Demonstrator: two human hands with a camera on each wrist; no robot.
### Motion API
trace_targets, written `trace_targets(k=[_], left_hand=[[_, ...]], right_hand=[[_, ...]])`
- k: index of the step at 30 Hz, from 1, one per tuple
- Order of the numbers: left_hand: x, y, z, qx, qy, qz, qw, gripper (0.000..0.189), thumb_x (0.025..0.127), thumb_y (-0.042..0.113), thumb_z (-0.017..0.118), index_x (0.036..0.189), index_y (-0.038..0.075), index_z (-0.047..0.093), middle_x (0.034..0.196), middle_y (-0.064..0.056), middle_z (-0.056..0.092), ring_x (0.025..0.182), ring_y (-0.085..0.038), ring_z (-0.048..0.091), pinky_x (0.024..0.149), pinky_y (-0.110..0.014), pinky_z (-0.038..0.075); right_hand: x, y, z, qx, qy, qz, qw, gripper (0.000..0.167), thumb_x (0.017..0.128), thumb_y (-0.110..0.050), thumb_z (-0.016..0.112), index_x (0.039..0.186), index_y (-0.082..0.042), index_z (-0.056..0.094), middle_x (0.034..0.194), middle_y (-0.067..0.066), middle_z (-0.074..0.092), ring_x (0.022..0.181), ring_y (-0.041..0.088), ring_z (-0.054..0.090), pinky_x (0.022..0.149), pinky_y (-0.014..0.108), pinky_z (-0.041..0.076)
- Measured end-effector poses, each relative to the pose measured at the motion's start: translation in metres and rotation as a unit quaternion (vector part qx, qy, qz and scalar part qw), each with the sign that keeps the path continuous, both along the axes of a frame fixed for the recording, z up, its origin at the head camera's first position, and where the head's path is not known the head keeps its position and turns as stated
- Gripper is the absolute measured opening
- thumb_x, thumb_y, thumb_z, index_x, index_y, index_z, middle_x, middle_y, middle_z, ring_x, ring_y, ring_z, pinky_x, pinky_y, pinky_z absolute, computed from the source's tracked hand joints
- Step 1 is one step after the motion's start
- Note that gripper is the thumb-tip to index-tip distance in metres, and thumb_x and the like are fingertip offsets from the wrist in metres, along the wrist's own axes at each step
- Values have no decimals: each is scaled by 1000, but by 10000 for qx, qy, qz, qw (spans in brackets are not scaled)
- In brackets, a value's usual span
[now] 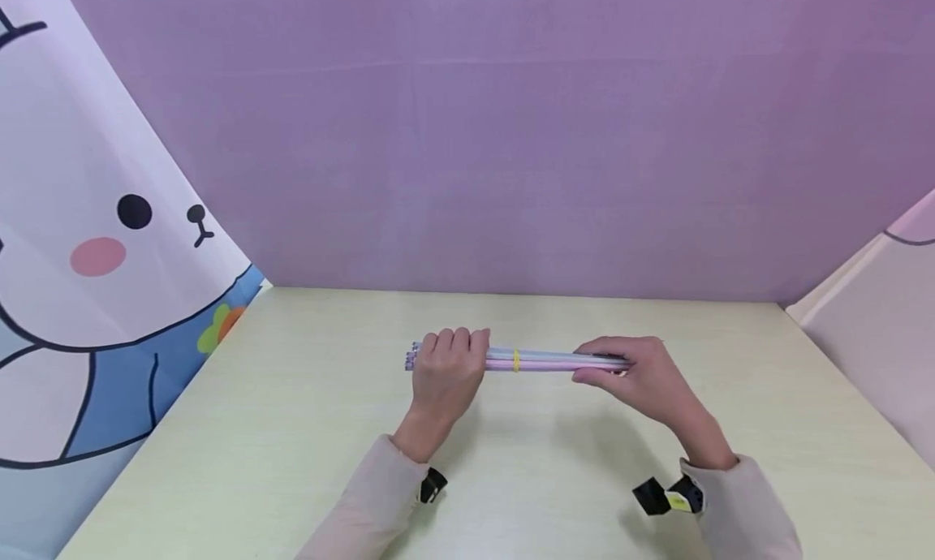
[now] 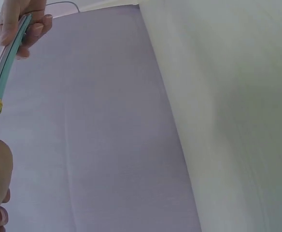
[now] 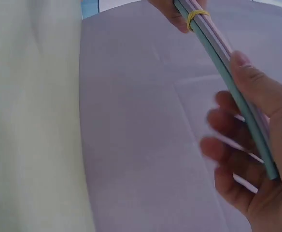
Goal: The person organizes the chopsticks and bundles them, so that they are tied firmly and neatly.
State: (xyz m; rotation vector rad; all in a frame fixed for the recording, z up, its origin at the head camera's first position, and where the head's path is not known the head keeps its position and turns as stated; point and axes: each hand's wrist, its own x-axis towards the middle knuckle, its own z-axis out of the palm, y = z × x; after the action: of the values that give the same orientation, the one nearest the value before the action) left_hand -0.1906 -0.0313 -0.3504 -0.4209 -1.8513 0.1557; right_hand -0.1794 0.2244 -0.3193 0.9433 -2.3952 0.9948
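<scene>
A bundle of long, thin pastel sticks (image 1: 544, 361) in teal, lilac and pink lies level across the front of me, held over the table. A yellow rubber band (image 1: 516, 360) is wound around it between the hands. My left hand (image 1: 448, 381) grips the bundle near its left end, fingers wrapped over it, and short stick ends (image 1: 409, 359) stick out past the hand. At the other end, my right hand (image 1: 646, 377) holds the sticks between thumb and fingers. In the right wrist view, the thumb (image 3: 249, 75) lies along the bundle and the fingers curl loosely on its other side.
Beneath the hands spreads a pale table (image 1: 292, 430), with their shadows on it. A purple cloth wall (image 1: 511, 138) rises behind its far edge. Panels flank it, a cartoon-printed one (image 1: 95, 162) on the left and a pale one (image 1: 876, 333) on the right.
</scene>
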Motion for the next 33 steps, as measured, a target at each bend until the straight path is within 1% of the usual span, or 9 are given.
trace_targets(k=[3, 6, 12, 15, 18, 20, 26, 30, 33], left_hand=[[0, -1, 0, 8, 54, -100, 9999, 22, 79, 27, 76, 68, 11, 65, 59, -1, 65, 48, -14, 58, 45, -23, 41], [-1, -1, 0, -21, 50, -228, 9997, 23, 79, 27, 76, 68, 11, 63, 58, -1, 64, 48, -14, 58, 45, -22, 41], [-3, -4, 3, -243, -75, -491, 9985, 10, 82, 19, 72, 78, 12, 67, 65, -2, 68, 54, -15, 62, 48, -23, 45], [-6, -10, 4, -289, -56, -533, 9981, 15, 88, 19, 65, 75, 12, 65, 63, -1, 66, 51, -14, 60, 47, -23, 44], [-9, -18, 4, -66, -163, -585, 9981, 20, 87, 20, 64, 70, 10, 62, 60, -2, 64, 50, -16, 58, 46, -25, 44], [-10, -23, 3, 185, -374, -791, 9960, 17, 82, 17, 69, 70, 8, 61, 61, -4, 62, 50, -17, 56, 46, -26, 45], [-9, -29, -16, 1121, -1190, -1660, 9725, 20, 69, -1, 77, 74, 3, 58, 68, -7, 55, 62, -20, 54, 50, -26, 49], [-9, -30, -26, 1593, -1702, -1765, 9563, 23, 67, -4, 76, 75, 3, 56, 71, -7, 55, 67, -21, 54, 57, -29, 50], [-9, -31, -30, 1795, -2307, -1794, 9394, 26, 65, -7, 77, 77, 4, 56, 72, -6, 56, 68, -21, 54, 61, -30, 50]], right_hand=[[-2, 1, -4, -706, -367, 486, 9956, 25, 70, 2, 79, 92, -9, 73, 75, -4, 67, 52, 2, 48, 46, 18, 40], [-5, 3, -6, -970, -456, 674, 9919, 26, 70, 7, 77, 92, -7, 73, 73, -3, 66, 50, 3, 47, 43, 19, 39], [-10, 7, -7, -1013, -340, 651, 9921, 27, 69, 8, 78, 89, -8, 74, 72, -2, 66, 53, 3, 44, 44, 19, 36], [-11, 9, -8, -984, -258, 630, 9928, 27, 68, 7, 78, 90, -9, 74, 72, -3, 66, 53, 3, 44, 45, 19, 35], [-12, 11, -8, -1096, -214, 607, 9919, 28, 67, 9, 78, 90, -8, 74, 72, -4, 66, 54, 3, 44, 44, 20, 34], [-11, 11, -10, -1181, -281, 573, 9909, 29, 67, 10, 78, 90, -6, 74, 73, -5, 65, 54, 3, 45, 44, 21, 35], [-10, 2, -20, -1042, -798, 319, 9908, 22, 72, 2, 78, 92, -7, 72, 77, -7, 65, 57, 3, 47, 48, 23, 40], [-14, -5, -29, -918, -933, 217, 9912, 21, 74, -1, 77, 93, -8, 71, 76, -5, 64, 57, 3, 47, 50, 24, 41], [-19, -7, -38, -859, -960, 141, 9916, 22, 74, 0, 77, 93, -8, 70, 77, -3, 64, 58, 1, 47, 50, 23, 41]])
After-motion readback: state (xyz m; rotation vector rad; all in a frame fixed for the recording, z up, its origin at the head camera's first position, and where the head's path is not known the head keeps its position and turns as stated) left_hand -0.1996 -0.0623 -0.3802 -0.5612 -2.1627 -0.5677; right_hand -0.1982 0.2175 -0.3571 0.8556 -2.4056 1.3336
